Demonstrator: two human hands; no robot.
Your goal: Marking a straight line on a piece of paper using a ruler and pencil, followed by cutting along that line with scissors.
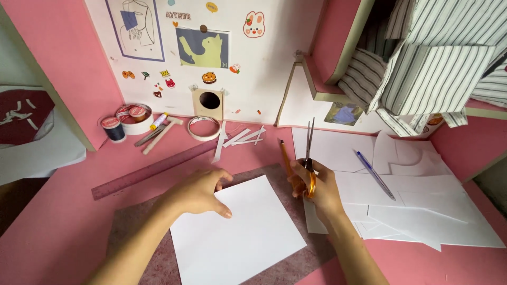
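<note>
My left hand (199,191) lies flat on the top left corner of a white paper sheet (237,232), pressing it onto a mottled purple cutting mat (132,221). My right hand (317,184) grips orange-handled scissors (308,153) just right of the sheet, with the blades nearly closed and pointing away from me. An orange pencil (285,158) lies beside the scissors, partly under that hand.
A purple ruler (153,170) lies beyond the mat. Tape rolls (204,128), a thread spool (113,129), a glue stick and paper strips (240,138) sit near the wall. More white sheets (417,206) and a blue pen (375,175) lie to the right. Striped cloth (433,68) hangs above.
</note>
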